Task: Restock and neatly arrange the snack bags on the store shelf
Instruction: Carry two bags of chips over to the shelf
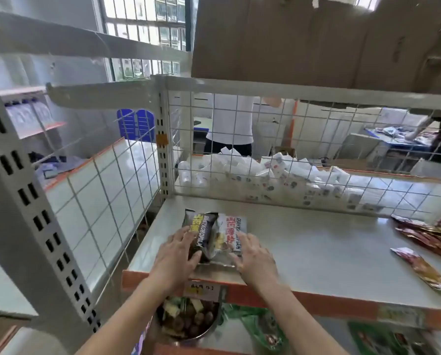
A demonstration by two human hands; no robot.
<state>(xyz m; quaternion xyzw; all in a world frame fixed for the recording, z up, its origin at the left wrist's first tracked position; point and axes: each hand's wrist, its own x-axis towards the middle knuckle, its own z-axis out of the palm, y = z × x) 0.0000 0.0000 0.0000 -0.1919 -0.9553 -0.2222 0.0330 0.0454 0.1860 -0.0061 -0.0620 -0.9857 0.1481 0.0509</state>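
Space lies open across most of the shelf [316, 247]: its grey top is bare from the middle out to the right end, where red packets [429, 239] lie in a loose heap with one more [424, 270] just in front of them. Along the shelf's back and left side stands a wire mesh [291, 155], and an orange lip [329, 302] runs along its front.

At the shelf's front left, just behind that lip, two snack bags lie side by side and touching, a dark bag [204, 234] on the left and a white bag [231, 231] on the right. Both run lengthwise from the front of the shelf toward its back, printing face up.

The left hand [178, 254] rests flat on the dark bag, fingers straight and spread. The right hand [255, 260] lies the same way against the white bag's right edge. Neither hand is curled round anything.

Above the shelf sits a cardboard box [316, 42]. Behind the shelf's mesh, white packs [278, 172] are piled, and a person in a white shirt [232, 119] stands farther back. Below the shelf, green bags [260, 326] show.
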